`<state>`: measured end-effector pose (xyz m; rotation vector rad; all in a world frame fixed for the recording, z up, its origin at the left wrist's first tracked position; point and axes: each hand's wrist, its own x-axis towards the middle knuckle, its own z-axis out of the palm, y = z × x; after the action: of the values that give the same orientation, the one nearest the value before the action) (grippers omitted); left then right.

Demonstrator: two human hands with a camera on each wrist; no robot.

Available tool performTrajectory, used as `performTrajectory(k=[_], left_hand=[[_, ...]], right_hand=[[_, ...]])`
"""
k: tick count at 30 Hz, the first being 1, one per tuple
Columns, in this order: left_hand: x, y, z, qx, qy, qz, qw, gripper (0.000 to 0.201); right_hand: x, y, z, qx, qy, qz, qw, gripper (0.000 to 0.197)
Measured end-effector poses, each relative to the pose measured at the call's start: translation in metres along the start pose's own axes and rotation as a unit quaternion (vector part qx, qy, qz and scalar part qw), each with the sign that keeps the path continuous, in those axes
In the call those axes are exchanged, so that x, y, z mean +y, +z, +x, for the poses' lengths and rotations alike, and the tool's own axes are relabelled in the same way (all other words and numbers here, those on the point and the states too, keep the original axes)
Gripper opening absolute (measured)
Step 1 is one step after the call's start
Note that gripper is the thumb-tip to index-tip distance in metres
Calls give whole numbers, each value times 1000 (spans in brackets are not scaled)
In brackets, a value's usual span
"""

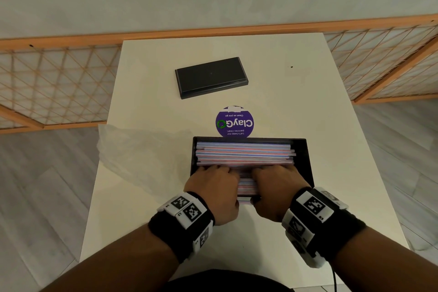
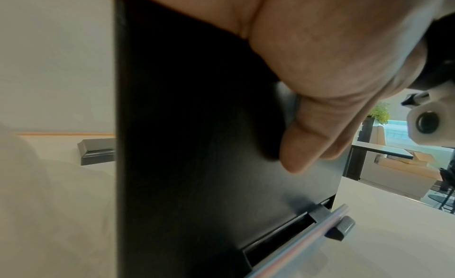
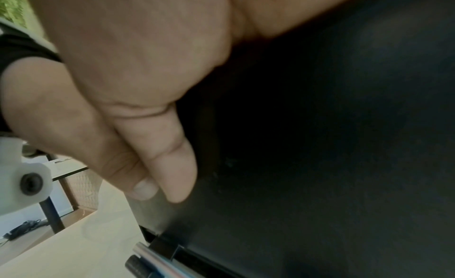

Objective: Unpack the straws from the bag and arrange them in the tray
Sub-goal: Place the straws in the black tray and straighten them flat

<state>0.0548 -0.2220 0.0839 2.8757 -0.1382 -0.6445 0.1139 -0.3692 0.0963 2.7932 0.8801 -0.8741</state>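
Your left hand (image 1: pixel 214 187) and right hand (image 1: pixel 275 188) sit side by side at the near wall of the black tray (image 1: pixel 305 156), each grip curled around a bundle of striped straws (image 1: pixel 244 153) lying lengthwise in it. To the tray's left the clear bag (image 1: pixel 139 152) lies crumpled on the white table (image 1: pixel 331 149); beyond are a purple sticker (image 1: pixel 234 122) and a black lid (image 1: pixel 211 77).

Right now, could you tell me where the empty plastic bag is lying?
In the head view the plastic bag lies on the white table's left edge, just left of the black tray, beyond the left hand.

My wrists: black bands (image 1: pixel 166 227) | white marker blocks (image 1: pixel 187 208), black square codes | white camera mount (image 2: pixel 428 124) | black cable (image 1: pixel 334 277) under right wrist
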Motion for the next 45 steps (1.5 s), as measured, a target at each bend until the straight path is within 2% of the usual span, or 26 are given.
performTrajectory(k=[5,11,15,18,20,24,27,33,38,45], left_hand=[[1,-1,2,-24,-2,24,999,43],[2,-4,-2,-6,-5,6,1000,50],[6,-6,-3,3,3,25,1000,52],[17,-4,-2,24,36,46,998,50],[21,0,-1,15,27,40,999,51],[9,5,-5,9,16,62,998,48],[4,6,-7,12,10,54,998,41],[6,5,-5,10,2,46,999,41],[6,7,-6,18,-4,66,998,43],[5,6,-5,11,-3,42,999,38]], right_hand=[[0,1,0,-11,-3,-5,1000,38],[-3,-2,1,-27,-13,6,1000,42],[-3,-3,-1,-11,-21,10,1000,47],[-5,-1,1,-15,-20,9,1000,29],[-5,0,1,-14,-19,20,1000,20],[4,2,-7,6,-15,23,1000,38],[7,4,-12,2,0,20,1000,39],[-3,4,-11,-3,-4,7,1000,41],[-3,3,-11,9,-3,35,999,51],[-2,4,-7,-19,5,19,1000,41]])
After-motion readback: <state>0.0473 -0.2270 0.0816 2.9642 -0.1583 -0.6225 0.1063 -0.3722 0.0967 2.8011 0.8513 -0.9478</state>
